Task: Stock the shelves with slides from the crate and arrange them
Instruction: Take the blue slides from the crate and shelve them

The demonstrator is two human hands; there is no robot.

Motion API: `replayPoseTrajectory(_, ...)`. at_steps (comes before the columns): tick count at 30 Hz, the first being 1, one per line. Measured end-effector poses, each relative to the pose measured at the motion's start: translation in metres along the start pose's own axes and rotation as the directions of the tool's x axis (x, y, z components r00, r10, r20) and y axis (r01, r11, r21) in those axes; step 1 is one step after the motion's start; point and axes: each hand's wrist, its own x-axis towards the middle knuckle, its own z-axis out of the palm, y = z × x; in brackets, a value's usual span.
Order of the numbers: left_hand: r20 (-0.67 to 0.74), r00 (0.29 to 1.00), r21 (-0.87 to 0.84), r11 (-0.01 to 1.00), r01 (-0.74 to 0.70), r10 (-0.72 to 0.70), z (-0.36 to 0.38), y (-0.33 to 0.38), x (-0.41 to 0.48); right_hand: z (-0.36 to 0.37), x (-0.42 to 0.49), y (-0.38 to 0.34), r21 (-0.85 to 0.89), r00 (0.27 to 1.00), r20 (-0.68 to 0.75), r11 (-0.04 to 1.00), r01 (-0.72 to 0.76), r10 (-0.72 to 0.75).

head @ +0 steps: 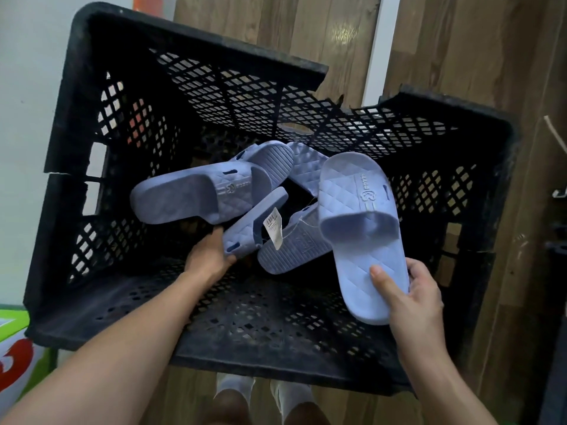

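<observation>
A green and white box [15, 348] sat at the far left beside a black lattice crate [270, 338], which stood on a wooden floor [460, 56]. Its rim was broken open on the far side. Inside, pale blue slides with quilted footbeds and ribbed soles lay in a loose heap on the bottom of the crate.

The leftmost slide [196, 197] lay on its side, its strap showing an embossed logo. Behind it another pair [273, 157] rested, one sole up, one footbed up.

The person's left hand [211, 256] reached down into the crate and gripped the near end of an edge-on slide [245, 231]. The thumb lay along one side and the fingers curled closed under the other. A white price tag [274, 227] hung at this slide's strap. Just to its right a sole-up slide [291, 250] lay against it.

Further right, the right hand [411, 299] held a raised slide [365, 256] by the heel, footbed up, above the heap and over the crate's near right corner. The thumb pressed flat on the quilted footbed, and the other fingers wrapped round the heel's edge from behind, their tips showing at the rim. The toe end of this slide pointed away from the person, and its strap carried the same logo.

Below the crate's near edge, the person's feet [236, 391] showed on the floor.
</observation>
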Motion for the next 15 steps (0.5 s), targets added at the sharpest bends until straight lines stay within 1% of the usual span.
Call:
replayPoseTrajectory(2,-0.001,0.999,-0.029,0.999,-0.038,0.038,-0.006,0.001,-0.004,0.0,0.001,-0.002,-0.001,1.0,-0.001,1.0,0.0,0.0)
replayPoseTrajectory(5,0.005,0.996,-0.118,0.989,-0.084,0.085,-0.018,0.001,-0.016,0.0,-0.001,-0.009,0.0,1.0,0.001,1.0,0.005,-0.005)
replayPoseTrajectory(10,-0.084,0.993,-0.268,0.957,-0.107,0.087,-0.043,-0.004,-0.048,-0.004,-0.013,-0.023,-0.012,1.0,-0.014,1.0,0.004,-0.004)
replayPoseTrajectory(12,-0.102,0.992,-0.358,0.928,-0.105,0.073,-0.055,-0.005,-0.062,-0.007,-0.022,-0.032,-0.014,1.0,-0.012,1.0,0.008,-0.008)
replayPoseTrajectory(15,-0.106,0.994,-0.544,0.834,-0.089,0.036,-0.076,-0.001,-0.09,-0.014,-0.041,-0.05,-0.039,1.0,0.003,0.999,0.017,-0.017)
